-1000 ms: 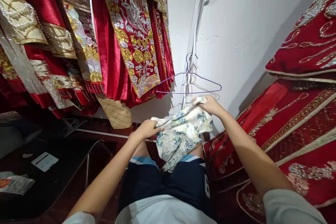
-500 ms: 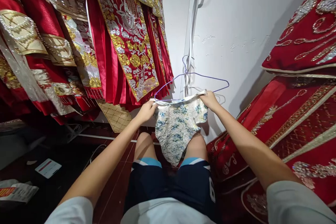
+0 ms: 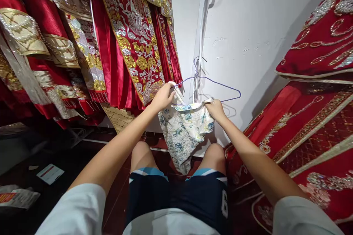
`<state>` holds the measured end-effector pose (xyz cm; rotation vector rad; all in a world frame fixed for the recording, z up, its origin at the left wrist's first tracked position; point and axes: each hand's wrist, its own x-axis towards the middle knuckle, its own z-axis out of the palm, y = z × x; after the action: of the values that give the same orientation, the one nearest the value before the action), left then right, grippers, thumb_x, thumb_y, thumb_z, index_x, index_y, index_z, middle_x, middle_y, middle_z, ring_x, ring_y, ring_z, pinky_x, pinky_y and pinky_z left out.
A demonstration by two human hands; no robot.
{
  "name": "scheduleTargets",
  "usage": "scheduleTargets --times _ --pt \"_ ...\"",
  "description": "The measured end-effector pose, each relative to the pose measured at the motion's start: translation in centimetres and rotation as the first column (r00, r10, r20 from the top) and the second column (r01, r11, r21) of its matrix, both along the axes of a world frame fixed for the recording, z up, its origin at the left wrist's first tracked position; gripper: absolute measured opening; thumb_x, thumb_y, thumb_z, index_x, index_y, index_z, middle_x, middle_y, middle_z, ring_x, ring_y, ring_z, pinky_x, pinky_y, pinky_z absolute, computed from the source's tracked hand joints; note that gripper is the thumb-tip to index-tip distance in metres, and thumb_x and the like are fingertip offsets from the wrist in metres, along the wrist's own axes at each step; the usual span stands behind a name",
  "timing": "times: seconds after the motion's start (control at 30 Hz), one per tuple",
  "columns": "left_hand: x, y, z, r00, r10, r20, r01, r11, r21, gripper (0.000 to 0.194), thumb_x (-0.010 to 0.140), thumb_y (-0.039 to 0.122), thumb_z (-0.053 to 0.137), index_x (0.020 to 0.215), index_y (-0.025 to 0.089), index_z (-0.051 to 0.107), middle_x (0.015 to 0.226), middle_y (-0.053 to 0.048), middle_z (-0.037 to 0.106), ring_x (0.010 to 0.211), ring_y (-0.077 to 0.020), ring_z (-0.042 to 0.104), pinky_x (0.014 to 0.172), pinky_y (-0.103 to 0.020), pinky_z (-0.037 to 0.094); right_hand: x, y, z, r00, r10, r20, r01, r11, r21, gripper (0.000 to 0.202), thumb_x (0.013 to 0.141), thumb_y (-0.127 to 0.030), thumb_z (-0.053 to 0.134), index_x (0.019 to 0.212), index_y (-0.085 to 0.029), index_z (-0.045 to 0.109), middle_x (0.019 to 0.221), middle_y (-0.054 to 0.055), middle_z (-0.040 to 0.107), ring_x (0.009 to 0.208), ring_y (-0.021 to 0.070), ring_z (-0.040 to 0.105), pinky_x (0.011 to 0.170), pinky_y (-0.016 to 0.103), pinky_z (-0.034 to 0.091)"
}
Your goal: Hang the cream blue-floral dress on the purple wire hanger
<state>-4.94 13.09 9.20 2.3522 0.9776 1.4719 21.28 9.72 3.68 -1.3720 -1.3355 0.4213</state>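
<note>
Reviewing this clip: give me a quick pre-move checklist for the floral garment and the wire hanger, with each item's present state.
1. Left hand grips the garment's top edge: ok.
2. Right hand grips the other top corner: ok.
3. Hanger hooked at the wall: ok.
4. Garment on the hanger: not ok, only held up against it.
5. Garment clear of the floor: ok.
6. Hanger hook secure: cannot tell.

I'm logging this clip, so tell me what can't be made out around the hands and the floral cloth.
Head view only:
- Hanger: what its hook hangs on is unclear against the white cable.
- Floral cloth: bunched, so its shape stays unclear.
- Left hand: fingertips curl behind the cloth's edge.
- Right hand: fingertips hidden under the cloth's edge.
- Card on the floor: print too small.
- Red garments: tops cut off by the frame.
</note>
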Motion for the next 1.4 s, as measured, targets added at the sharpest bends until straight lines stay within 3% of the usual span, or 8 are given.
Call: scheduleTargets --times 0.17,0.33,0.53,0.67,0.83,0.97,1.17,1.4 --pt "3.4 2.3 1.7 0.998 0.021 0.057 -0.021 1.000 0.007 0.016 0.084 0.008 0.059 0.095 0.017 0.068 0.099 -0.012 0.067 0.095 -0.0273 0.060 0.092 -0.035 0.041 0.1 -1.1 0.3 0.995 0.090 0.037 -0.093 0.992 0.091 0.009 0.066 -0.025 0.055 0.069 -0.019 0.061 0.064 0.001 0.056 0.065 0.0178 0.049 0.065 0.030 0.043" --pt "3.3 3.3 2.0 0.996 0.075 -0.040 -0.075 0.997 -0.008 0.024 0.086 0.006 0.050 0.068 0.020 0.056 0.072 -0.006 0.055 0.069 -0.0223 0.049 0.079 -0.035 0.039 5.0 -1.3 1.1 0.981 -0.159 0.112 0.129 0.962 0.241 0.079 0.061 -0.017 0.065 0.139 -0.013 0.051 0.085 0.006 0.068 0.075 0.0208 0.059 0.078 0.035 0.049" --pt "2.5 3.0 2.4 1.000 0.019 0.025 -0.019 1.000 0.021 0.025 0.085 0.011 0.060 0.065 0.021 0.048 0.075 -0.005 0.049 0.078 -0.0237 0.051 0.091 -0.037 0.040 11.6 0.3 2.8 0.966 -0.211 0.150 0.207 0.977 0.046 0.025 0.063 -0.027 0.075 0.079 -0.008 0.074 0.075 0.011 0.071 0.077 0.0259 0.065 0.074 0.038 0.050" --pt "1.0 2.4 1.7 0.978 0.045 0.203 -0.058 0.997 0.056 0.017 0.084 0.024 0.068 0.098 0.018 0.061 0.109 -0.011 0.058 0.101 -0.0259 0.056 0.102 -0.038 0.039 13.2 -1.6 4.0 0.996 0.090 -0.019 -0.091 0.995 -0.037 0.033 0.059 -0.035 0.082 0.081 -0.011 0.077 0.083 0.012 0.076 0.079 0.0266 0.069 0.069 0.036 0.054" --pt "-1.5 1.8 0.7 0.972 0.209 -0.110 -0.219 0.972 -0.082 0.025 0.094 0.032 0.050 0.109 0.015 0.060 0.103 -0.012 0.065 0.096 -0.0265 0.059 0.092 -0.038 0.044 12.0 -3.8 6.2 0.885 0.366 -0.289 -0.428 0.882 -0.195 0.035 0.062 -0.038 0.085 0.090 -0.020 0.076 0.086 0.008 0.078 0.077 0.0249 0.072 0.069 0.035 0.059" --pt "-2.5 1.6 0.5 0.949 0.250 -0.195 -0.261 0.965 -0.032 0.029 0.096 0.023 0.037 0.106 0.016 0.063 0.099 -0.010 0.070 0.089 -0.0236 0.061 0.082 -0.033 0.044 9.8 -3.3 7.5 0.902 0.350 -0.252 -0.365 0.931 -0.014 0.035 0.062 -0.036 0.083 0.092 -0.021 0.072 0.088 0.006 0.076 0.080 0.0251 0.072 0.073 0.036 0.058" --pt "-2.6 1.7 1.0 0.920 0.289 -0.265 -0.294 0.956 0.023 0.028 0.094 0.020 0.038 0.101 0.015 0.064 0.087 -0.011 0.068 0.078 -0.0233 0.057 0.075 -0.032 0.042 9.8 -2.8 6.3 0.987 -0.131 0.095 0.094 0.941 0.324 0.011 0.065 -0.023 0.072 0.071 -0.017 0.065 0.068 0.000 0.063 0.068 0.0173 0.060 0.063 0.027 0.047" --pt "-2.7 3.4 0.0 0.969 0.240 0.055 -0.222 0.949 -0.224 0.017 0.090 0.021 0.048 0.085 0.016 0.063 0.088 -0.006 0.066 0.087 -0.0217 0.056 0.088 -0.033 0.043 9.8 -2.1 7.1 0.918 0.285 -0.277 -0.276 0.959 0.069 0.023 0.068 -0.045 0.070 0.066 -0.022 0.064 0.060 0.003 0.064 0.067 0.0257 0.068 0.065 0.037 0.055"
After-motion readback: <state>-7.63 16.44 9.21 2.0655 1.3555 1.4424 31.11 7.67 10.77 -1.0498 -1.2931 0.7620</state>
